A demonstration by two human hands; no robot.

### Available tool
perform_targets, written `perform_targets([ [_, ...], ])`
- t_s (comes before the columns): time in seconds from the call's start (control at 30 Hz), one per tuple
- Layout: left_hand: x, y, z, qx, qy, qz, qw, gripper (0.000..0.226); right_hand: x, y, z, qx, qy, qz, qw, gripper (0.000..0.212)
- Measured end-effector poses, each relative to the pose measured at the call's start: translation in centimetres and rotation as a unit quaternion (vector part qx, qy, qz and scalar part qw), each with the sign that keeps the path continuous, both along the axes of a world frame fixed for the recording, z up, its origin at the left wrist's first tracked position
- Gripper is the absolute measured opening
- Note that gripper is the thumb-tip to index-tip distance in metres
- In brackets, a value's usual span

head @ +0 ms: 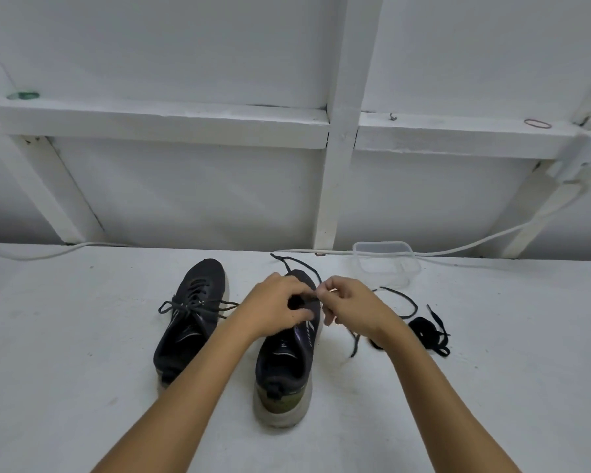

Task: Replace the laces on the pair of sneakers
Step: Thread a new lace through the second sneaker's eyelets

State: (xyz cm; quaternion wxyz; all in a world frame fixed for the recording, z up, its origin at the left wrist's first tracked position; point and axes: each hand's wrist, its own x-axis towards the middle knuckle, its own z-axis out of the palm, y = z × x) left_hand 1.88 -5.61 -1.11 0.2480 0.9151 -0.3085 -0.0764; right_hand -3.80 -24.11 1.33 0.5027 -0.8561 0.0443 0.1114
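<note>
Right shoe [287, 363] nearest, mid-table; left hand [277, 307] curls over its eyelets, right hand [347, 302] pinches the lace [403, 302] just beside. Likely unlacing or threading, can't tell which; next wants the lace drawn through an eyelet. Left shoe [188, 322] beyond stays tied, spare laces [427, 331] bundled right, tub [386, 264] farthest

Dark sneakers [191, 322] side by side, upright

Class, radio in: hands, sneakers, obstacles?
Left hand grips right sneaker; right hand pinches its lace. Left sneaker tied. Spare laces beside, nothing blocking.
</note>
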Motion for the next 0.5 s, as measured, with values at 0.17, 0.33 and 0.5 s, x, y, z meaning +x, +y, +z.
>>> perform_targets([
  [0.17, 0.0, 0.7, -0.4, -0.105, -0.005, 0.208, 0.973, 0.006, -0.7, -3.0, 2.2, -0.169, 0.013, 0.021, 0.985, 0.023],
  [0.33, -1.5, 0.4, 1.1, -0.154, 0.028, 0.033, 0.987, 0.05, -0.8, -3.2, 3.5, -0.133, -0.049, 0.039, 0.989, 0.032],
  [0.5, -1.6, 0.1, 2.5, -0.263, 0.054, 0.084, 0.959, 0.013, -0.2, -2.2, 3.9, -0.129, -0.072, 0.051, 0.988, 0.029],
])
